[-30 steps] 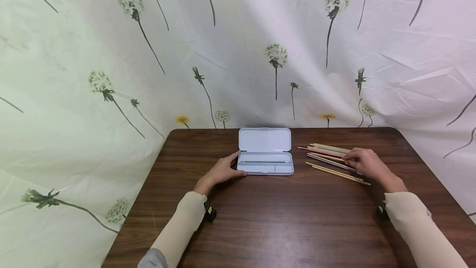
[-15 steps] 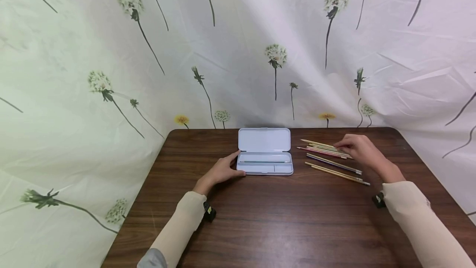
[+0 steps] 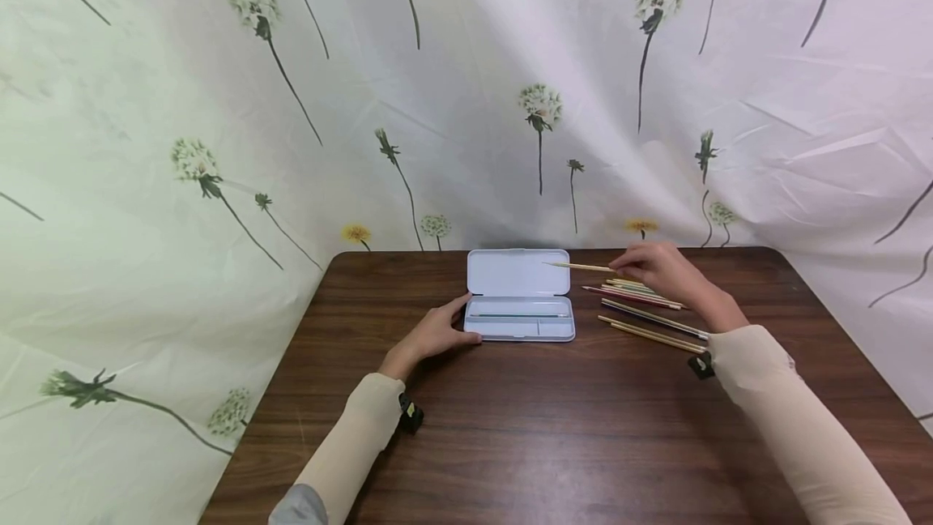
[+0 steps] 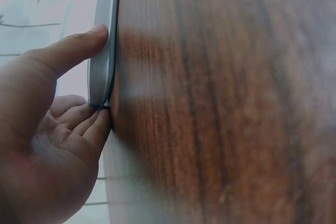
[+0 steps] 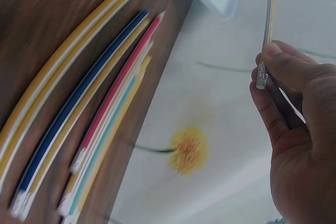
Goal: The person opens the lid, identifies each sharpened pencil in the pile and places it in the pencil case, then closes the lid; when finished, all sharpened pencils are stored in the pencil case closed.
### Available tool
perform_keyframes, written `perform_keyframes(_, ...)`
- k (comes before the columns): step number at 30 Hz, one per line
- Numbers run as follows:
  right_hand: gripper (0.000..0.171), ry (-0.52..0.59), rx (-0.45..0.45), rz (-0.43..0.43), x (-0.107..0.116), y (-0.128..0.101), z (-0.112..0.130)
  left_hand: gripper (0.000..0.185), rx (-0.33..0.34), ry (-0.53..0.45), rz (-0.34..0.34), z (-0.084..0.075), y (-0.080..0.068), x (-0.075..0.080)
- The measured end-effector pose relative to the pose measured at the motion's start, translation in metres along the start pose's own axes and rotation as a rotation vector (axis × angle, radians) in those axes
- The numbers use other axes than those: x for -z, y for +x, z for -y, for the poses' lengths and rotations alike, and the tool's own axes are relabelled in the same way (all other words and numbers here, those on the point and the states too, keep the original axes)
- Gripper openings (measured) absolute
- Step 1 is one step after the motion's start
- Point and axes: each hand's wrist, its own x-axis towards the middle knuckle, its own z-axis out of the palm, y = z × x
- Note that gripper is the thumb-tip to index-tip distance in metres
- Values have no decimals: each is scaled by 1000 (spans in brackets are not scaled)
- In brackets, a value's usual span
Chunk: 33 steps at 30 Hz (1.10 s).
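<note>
My left hand [image 3: 433,335] holds the left end of an open white pencil case [image 3: 503,330], its thumb on the front side and the other fingers around the far left corner. One dark pencil [image 3: 517,316] lies in the case's long rear compartment. Raised above the table, my right hand [image 3: 659,270] pinches a yellow pencil [image 3: 583,266] near its eraser end. Its tip points left and overlaps the upright lid [image 3: 513,275] in the head view. The right wrist view shows thumb and fingers around the pencil [image 5: 269,19], with the metal eraser end sticking out below.
Several pencils lie on the brown wooden table [image 3: 539,420], right of the case: a yellow pair [image 3: 656,337], a navy pencil [image 5: 79,103] beside a yellow one, and a group with a red pencil [image 5: 118,85]. A flower-print cloth [image 3: 466,144] hangs behind the table.
My right hand has lifted a yellow pencil from the group and moved it left and up toward the case's lid. My left hand stays at the case.
</note>
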Motion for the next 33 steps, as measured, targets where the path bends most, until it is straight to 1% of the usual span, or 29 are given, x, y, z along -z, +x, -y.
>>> perform_keyframes(6, 17, 42, 31, 15, -8, 25, 12, 93, -10, 8, -2, -1, -1, 1)
perform_keyframes(10, 16, 51, 72, 18, -15, 39, 19, 93, -9, 19, 0, -2, 0, 1)
perform_keyframes(13, 16, 55, 84, 30, -22, 48, 24, 93, -7, 27, 0, -2, 1, 1)
perform_keyframes(21, 17, 76, 115, 67, -43, 64, 34, 95, 4, 60, 7, -4, 1, 1)
perform_keyframes(26, 15, 84, 170, 86, -61, 70, 35, 95, 10, 57, 5, -5, 0, 0)
perform_keyframes(29, 15, 92, 144, 113, -73, 72, 35, 95, 19, 48, 1, -5, 0, 0)
perform_keyframes(33, 17, 101, 64, 155, -87, 74, 36, 95, 20, 42, -3, -5, 0, 0)
